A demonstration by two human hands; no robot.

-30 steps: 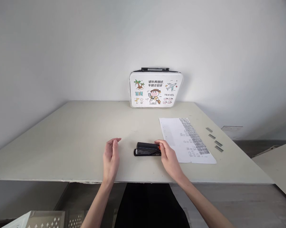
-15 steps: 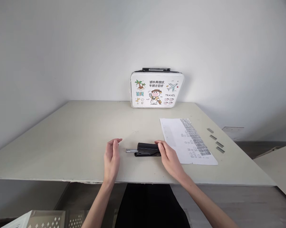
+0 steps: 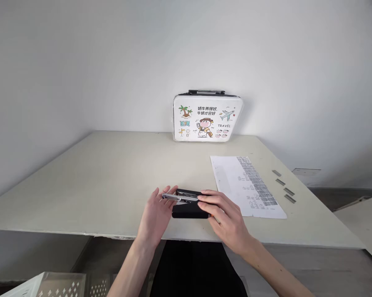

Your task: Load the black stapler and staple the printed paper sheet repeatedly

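A black stapler [image 3: 190, 211] is gripped at its right end by my right hand [image 3: 230, 216]. It is turned over so that its metal magazine [image 3: 171, 197] sticks out to the left between the two black halves. My left hand [image 3: 156, 212] is open, palm turned up, with its fingers behind and under the tip of the magazine. Whether those fingers touch the metal I cannot tell. Right of the stapler lies a white printed sheet of paper [image 3: 232, 181] with a grey patterned band, its near left part partly behind my right hand.
Several staple strips [image 3: 280, 182] lie in a row near the table's right edge. A white case [image 3: 208, 119] with cartoon prints stands against the wall at the back of the table [image 3: 96, 185]. A white perforated container [image 3: 60, 284] is below, at the lower left.
The stapler has been rolled over in my right hand, showing its other side. My left hand has moved right, turning its palm up beside the magazine tip.
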